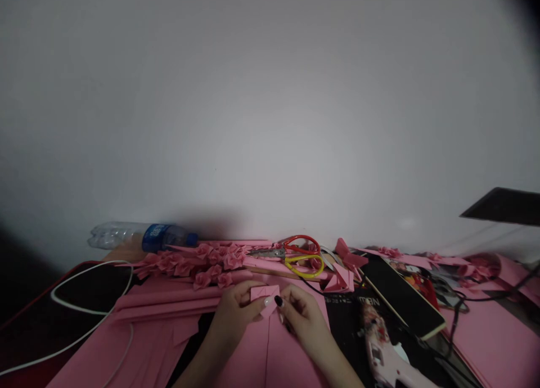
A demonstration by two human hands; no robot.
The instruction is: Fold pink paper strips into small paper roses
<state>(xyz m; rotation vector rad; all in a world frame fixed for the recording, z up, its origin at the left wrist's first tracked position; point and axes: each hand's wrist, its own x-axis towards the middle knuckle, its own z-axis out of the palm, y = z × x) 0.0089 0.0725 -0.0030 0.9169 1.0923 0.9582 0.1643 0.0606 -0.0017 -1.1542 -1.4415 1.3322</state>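
A small folded piece of pink paper (265,292) sits near the middle of the scene, raised just above the pink paper sheets (253,354) that cover the surface. Both hands pinch it. The left hand (234,312) has its fingers curled in and closed on the piece's left and lower edge. The right hand (304,316) closes thumb and fingertips on the right corner, so neither hand is open. The piece looks very light and thin, stiff only along its creases, and it would likely crush or tear under a hard squeeze. The folded edges and corners look like the safest places to hold it, using fingertips rather than the whole palm (the flat middle would probably buckle). Just beyond the hands lies a row of small pink folded paper roses (202,264). To the right of the roses is a pair of scissors with red and yellow handles (302,256). A clear plastic bottle with a blue label (143,236) lies on its side at the far left, by the wall. A white cable (86,301) loops at the near left, and a pink glue gun (388,357) rests on a dark magazine (350,320) at the near right.
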